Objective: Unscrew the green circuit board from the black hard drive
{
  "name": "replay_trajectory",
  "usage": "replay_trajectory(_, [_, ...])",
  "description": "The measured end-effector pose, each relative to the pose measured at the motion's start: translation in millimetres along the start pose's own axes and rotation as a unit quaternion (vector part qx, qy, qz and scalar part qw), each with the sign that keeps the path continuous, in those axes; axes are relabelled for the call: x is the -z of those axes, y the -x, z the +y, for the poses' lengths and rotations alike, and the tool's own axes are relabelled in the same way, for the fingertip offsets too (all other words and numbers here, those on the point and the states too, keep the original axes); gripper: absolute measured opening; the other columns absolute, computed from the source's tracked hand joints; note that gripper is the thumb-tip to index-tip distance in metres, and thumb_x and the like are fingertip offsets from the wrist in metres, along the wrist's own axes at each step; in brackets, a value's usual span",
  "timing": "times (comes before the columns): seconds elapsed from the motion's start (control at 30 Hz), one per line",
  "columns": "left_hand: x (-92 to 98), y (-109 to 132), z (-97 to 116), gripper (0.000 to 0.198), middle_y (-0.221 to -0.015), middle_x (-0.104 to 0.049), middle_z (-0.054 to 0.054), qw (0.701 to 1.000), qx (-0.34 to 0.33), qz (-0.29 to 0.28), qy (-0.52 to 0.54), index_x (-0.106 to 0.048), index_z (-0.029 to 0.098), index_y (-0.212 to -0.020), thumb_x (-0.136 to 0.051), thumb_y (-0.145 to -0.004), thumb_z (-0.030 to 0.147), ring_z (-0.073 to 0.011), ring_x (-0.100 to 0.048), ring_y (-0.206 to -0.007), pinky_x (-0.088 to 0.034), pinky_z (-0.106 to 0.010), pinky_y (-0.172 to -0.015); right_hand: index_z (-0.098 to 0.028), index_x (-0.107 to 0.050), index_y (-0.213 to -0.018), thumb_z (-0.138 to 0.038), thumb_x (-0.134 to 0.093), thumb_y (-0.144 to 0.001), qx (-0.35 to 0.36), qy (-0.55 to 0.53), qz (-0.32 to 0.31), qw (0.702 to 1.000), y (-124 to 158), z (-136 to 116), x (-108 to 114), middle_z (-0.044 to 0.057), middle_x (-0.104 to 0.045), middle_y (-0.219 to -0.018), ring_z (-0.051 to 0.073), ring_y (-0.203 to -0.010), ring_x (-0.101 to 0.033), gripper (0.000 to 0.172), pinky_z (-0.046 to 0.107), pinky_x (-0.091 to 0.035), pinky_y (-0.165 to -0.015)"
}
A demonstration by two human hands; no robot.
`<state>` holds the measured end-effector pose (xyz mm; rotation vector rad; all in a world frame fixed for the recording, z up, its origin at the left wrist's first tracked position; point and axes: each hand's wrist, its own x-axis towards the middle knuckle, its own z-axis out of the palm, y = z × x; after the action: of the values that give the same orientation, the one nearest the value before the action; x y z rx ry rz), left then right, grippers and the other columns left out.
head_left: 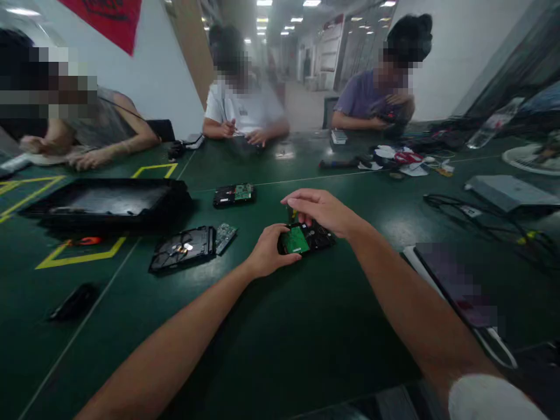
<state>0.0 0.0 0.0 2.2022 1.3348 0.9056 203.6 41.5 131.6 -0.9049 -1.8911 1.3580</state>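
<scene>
A hard drive (318,238) lies on the green table with its green circuit board (296,240) facing up. My left hand (272,252) grips its left end, thumb along the near edge and fingers at the far side. Above the board, my right hand (321,210) is closed around a small upright screwdriver (290,214) with some yellow on it. Most of the screwdriver is hidden by the fingers, and I cannot tell whether its tip touches a screw. To the left rest an opened hard drive (184,249) and a loose circuit board (226,237).
Another hard drive (235,194) lies farther back. Black trays (109,204) stand at the left, near an orange-handled tool (85,240). On the right are a phone (455,286), cables (468,213) and a grey box (511,192). Three people sit across the table.
</scene>
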Motion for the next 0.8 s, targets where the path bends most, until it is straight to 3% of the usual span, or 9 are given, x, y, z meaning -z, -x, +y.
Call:
replay_trajectory(0.2, [0.2,-0.5,1.1,0.069,-0.145,-0.058,-0.014,1.000,-0.001,0.003,0.005,-0.055,0.024,-0.132,-0.088,-0.076,0.048,-0.0363,-0.053,-0.139,-0.044,-0.056,-0.119,-0.021,-0.068,-0.093,-0.041,-0.077,-0.090,-0.017,-0.023,0.047,0.999,-0.6,4.3,-3.4,0.000,-0.067,-0.076,0.011,-0.062,-0.057,0.022,0.022,-0.047,-0.053])
replay_trajectory(0.43, [2.8,-1.7,5.1,0.070,-0.145,-0.057,-0.015,1.000,0.008,-0.007,0.009,-0.056,0.022,-0.133,-0.088,-0.076,0.049,-0.0371,-0.052,-0.139,-0.044,-0.056,-0.118,-0.022,-0.072,-0.101,-0.042,-0.069,-0.096,-0.020,-0.075,0.024,0.997,-1.0,5.0,-1.3,0.005,-0.074,-0.100,0.010,-0.065,-0.061,0.021,0.022,-0.049,-0.053])
replay_trajectory(0.63, [1.8,-2.2,4.8,0.070,-0.144,-0.058,-0.015,1.000,0.003,-0.001,0.008,-0.056,0.022,-0.132,-0.088,-0.076,0.048,-0.0361,-0.054,-0.138,-0.044,-0.055,-0.119,-0.021,-0.075,-0.110,-0.034,-0.060,-0.101,-0.028,-0.091,0.012,0.995,-1.2,5.2,0.7,0.004,-0.069,-0.097,0.010,-0.065,-0.062,0.022,0.022,-0.051,-0.055])
replay_trajectory(0.8, [2.3,-1.7,5.8,0.070,-0.144,-0.058,-0.015,1.000,0.004,-0.002,0.008,-0.057,0.022,-0.132,-0.089,-0.076,0.048,-0.0359,-0.053,-0.139,-0.044,-0.055,-0.119,-0.020,-0.069,-0.094,-0.036,-0.071,-0.094,-0.026,-0.061,0.048,0.997,-1.1,5.4,1.2,0.000,-0.065,-0.079,0.010,-0.065,-0.060,0.017,0.020,-0.049,-0.053])
